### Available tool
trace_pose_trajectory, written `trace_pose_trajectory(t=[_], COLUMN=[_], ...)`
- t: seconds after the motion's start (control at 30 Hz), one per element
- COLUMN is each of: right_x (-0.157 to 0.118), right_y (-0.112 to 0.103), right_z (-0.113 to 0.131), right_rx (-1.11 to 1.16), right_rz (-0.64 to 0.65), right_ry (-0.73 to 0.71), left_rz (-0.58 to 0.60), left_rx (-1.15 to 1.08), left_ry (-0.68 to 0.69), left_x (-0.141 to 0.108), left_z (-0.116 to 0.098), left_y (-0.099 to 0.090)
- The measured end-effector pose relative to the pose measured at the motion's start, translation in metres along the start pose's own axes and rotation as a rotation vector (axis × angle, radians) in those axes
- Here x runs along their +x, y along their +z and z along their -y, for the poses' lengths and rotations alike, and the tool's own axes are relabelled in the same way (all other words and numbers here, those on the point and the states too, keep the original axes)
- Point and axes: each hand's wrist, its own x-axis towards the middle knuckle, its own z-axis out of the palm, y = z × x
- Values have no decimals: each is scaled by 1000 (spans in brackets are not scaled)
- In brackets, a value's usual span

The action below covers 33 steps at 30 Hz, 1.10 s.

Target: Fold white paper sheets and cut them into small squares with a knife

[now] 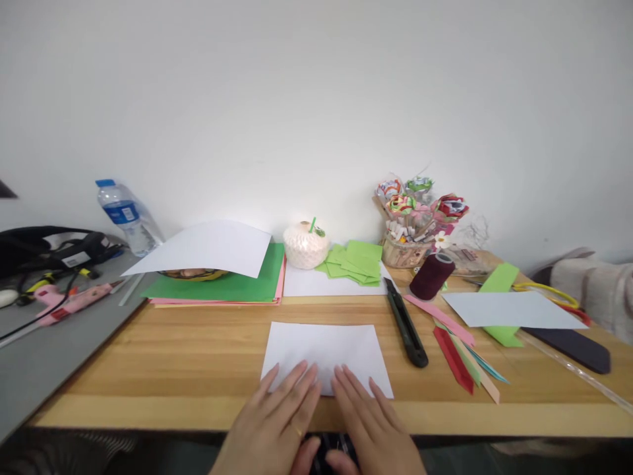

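A sheet of white paper (324, 346) lies flat on the wooden table in front of me. My left hand (279, 419) rests on its near left part, fingers stretched out, with a ring on one finger. On the near right part lies my right hand (370, 419), its fingers also straight and apart. Both thumbs point toward each other below the near edge. Neither hand grips anything. Just right of the paper is a black utility knife (406, 323). Beyond the paper, several green paper pieces (353, 262) lie on another white sheet (306, 284).
At left, stacked coloured paper (247, 287) bears a raised white sheet (208, 247), beside a water bottle (126, 218) and pink glue gun (74, 305). Rightward are a thread spool (432, 277), paper strips (455, 359), a flower basket (408, 254) and a white card (514, 310). A white ornament (305, 247) stands behind.
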Motion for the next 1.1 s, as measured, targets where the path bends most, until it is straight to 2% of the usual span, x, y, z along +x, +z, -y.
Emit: trace_pose_trajectory(t=[0.1,0.2,0.37,0.57,0.7,0.83,0.97,1.1], right_x=[18,14,2,-13,-16,-20,-41,-57], right_y=[16,25,30,19,5,2,2,-5], right_z=[12,21,21,1,-11,-18,-34,-50], right_rx=[-42,-44,40,80,11,-30,-95,-133], right_rz=[-17,-8,-37,20,26,22,76,144], right_ry=[-35,-16,91,157,93,49,-57,-152], left_rz=[40,103,95,56,52,93,117,86], left_rx=[30,25,30,-14,-36,20,39,8], left_ry=[10,-9,-64,-109,-107,-85,-54,-43], left_x=[3,-3,-13,-15,-21,-39,-57,-66], left_z=[-6,-15,-16,-12,-9,3,16,26], left_y=[23,33,32,28,23,18,14,13])
